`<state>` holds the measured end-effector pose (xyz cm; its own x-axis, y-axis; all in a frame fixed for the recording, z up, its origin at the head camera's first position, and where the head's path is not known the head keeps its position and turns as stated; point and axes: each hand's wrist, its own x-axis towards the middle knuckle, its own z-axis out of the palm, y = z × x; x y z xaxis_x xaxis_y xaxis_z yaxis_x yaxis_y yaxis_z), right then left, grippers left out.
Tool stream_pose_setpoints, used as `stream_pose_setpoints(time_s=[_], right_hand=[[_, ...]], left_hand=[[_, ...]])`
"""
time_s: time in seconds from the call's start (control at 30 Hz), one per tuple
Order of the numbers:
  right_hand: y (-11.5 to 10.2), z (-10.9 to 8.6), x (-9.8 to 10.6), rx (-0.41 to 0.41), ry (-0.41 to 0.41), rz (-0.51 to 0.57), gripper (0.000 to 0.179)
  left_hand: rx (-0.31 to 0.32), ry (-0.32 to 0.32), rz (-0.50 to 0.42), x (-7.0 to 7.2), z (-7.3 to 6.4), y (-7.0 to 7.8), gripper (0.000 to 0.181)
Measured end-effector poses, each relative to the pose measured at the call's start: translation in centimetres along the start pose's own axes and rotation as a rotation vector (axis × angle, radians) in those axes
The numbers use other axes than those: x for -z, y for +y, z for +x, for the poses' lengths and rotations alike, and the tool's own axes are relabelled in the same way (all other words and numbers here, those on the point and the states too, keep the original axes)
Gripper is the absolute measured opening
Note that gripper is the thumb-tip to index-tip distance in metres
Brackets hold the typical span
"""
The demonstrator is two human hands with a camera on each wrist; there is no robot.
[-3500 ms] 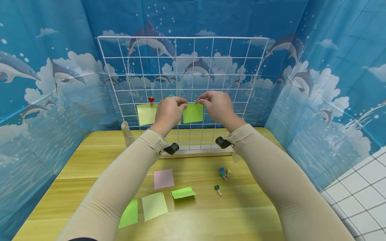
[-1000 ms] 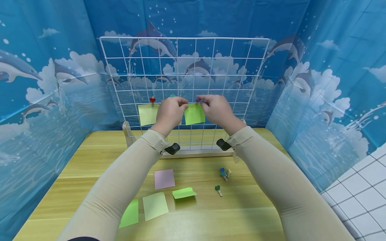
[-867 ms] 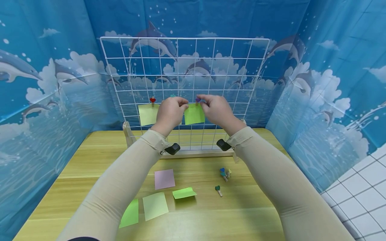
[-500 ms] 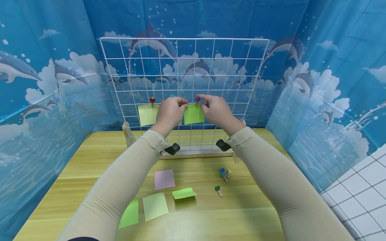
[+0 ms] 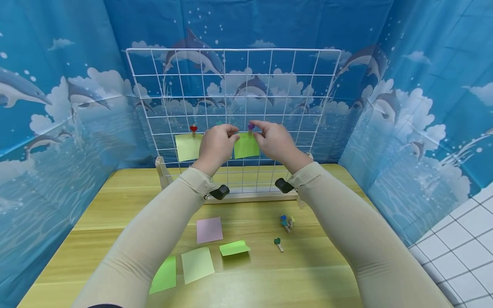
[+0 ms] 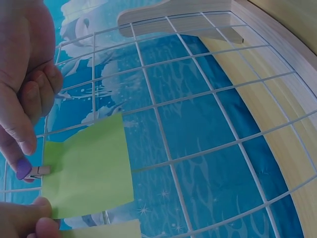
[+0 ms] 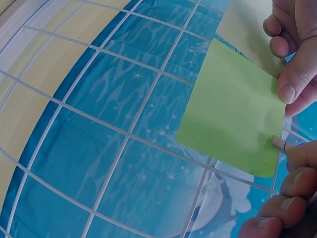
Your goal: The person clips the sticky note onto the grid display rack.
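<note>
My left hand (image 5: 216, 144) pinches the upper left corner of a green sticky note (image 5: 246, 146) against the white wire grid (image 5: 272, 96). At the note's top edge, my right hand (image 5: 278, 141) holds a small wooden clothespin with a purple heart (image 5: 251, 127) between thumb and index finger. Its wooden tip (image 6: 42, 170) overlaps the note's edge in the left wrist view. Left of my left hand, a pale yellow sticky note (image 5: 187, 147) hangs from a red heart clothespin (image 5: 194, 128). Another pale note (image 7: 250, 34) is mostly hidden behind my left hand, below a teal heart.
On the wooden table (image 5: 262, 278) lie a pink note (image 5: 209, 229), a pale yellow note (image 5: 197, 264), a folded green note (image 5: 234, 248) and a green note (image 5: 164, 276) partly under my left sleeve. A green heart clothespin (image 5: 278, 244) lies near several clothespins (image 5: 286, 223).
Since the oldest frame, the purple heart clothespin has turned from lying sideways in my right fingertips to upright at the green note's top edge. My left hand has hardly moved.
</note>
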<state>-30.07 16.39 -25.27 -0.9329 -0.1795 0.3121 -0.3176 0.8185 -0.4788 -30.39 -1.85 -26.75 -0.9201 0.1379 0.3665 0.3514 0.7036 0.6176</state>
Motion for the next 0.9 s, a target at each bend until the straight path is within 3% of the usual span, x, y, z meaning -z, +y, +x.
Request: stream_pose_setpoints(time_s=[0.37, 0.9], right_hand=[[-0.05, 0.23, 0.10, -0.029, -0.011, -0.008, 0.046], [0.02, 0.10, 0.31, -0.031, -0.020, -0.006, 0.050]], left_hand=[[-0.066, 0.049, -0.009, -0.17, -0.24, -0.33, 0.038], [-0.138, 0.130, -0.006, -0.02, -0.44, -0.76, 0.032]])
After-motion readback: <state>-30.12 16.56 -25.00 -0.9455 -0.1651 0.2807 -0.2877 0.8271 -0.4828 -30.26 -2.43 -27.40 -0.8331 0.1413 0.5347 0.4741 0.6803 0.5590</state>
